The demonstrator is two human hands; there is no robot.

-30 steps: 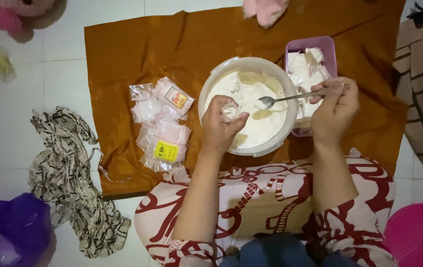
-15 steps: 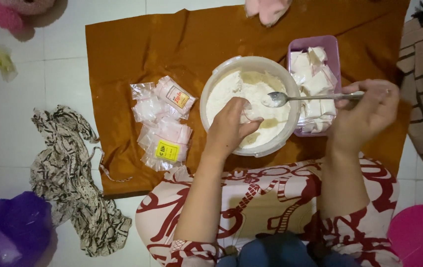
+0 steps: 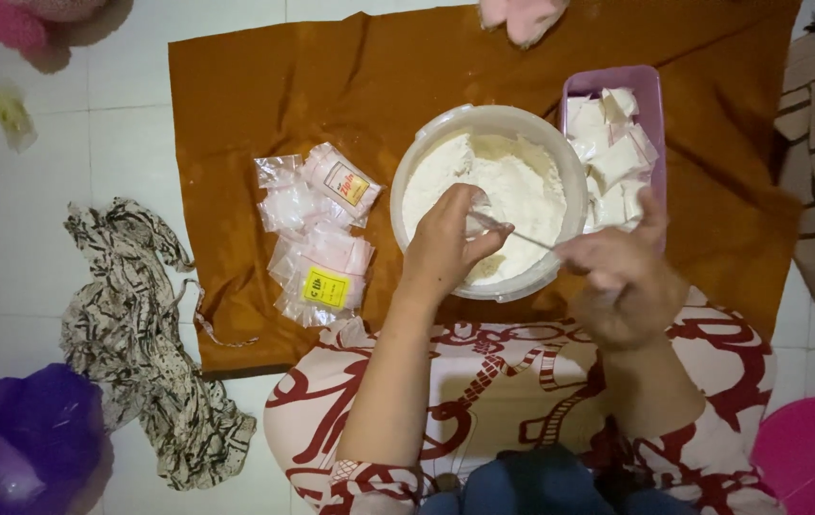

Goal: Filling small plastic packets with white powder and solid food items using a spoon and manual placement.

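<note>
A round white bowl (image 3: 489, 195) of white powder (image 3: 512, 186) sits on an orange-brown cloth (image 3: 331, 86), just past the person's knees at twelve o'clock from the lap. Over the bowl's near half, the left hand (image 3: 445, 243) is curled closed, fingers pinched around what looks like a small clear bag, largely hidden by the hand. The right hand (image 3: 622, 277), at three o'clock from the left, is closed on the handle of a metal spoon (image 3: 512, 232), whose tip points toward the pinched fingers; the hand is blurred and its grip cannot be read finely. At two o'clock from the bowl, touching its rim, stands a purple tray (image 3: 650, 91) holding small white filled packets (image 3: 608, 157). At nine o'clock from the bowl lies a loose heap of empty clear bags (image 3: 317, 238), some with yellow labels. In my judgement, the step is best done with the bag mouth held wide and level above the bowl, spoon tip set inside the opening before tilting, so that spillage falls back into the powder. A patterned rag (image 3: 131, 324) lies on the floor at eight o'clock.
</note>
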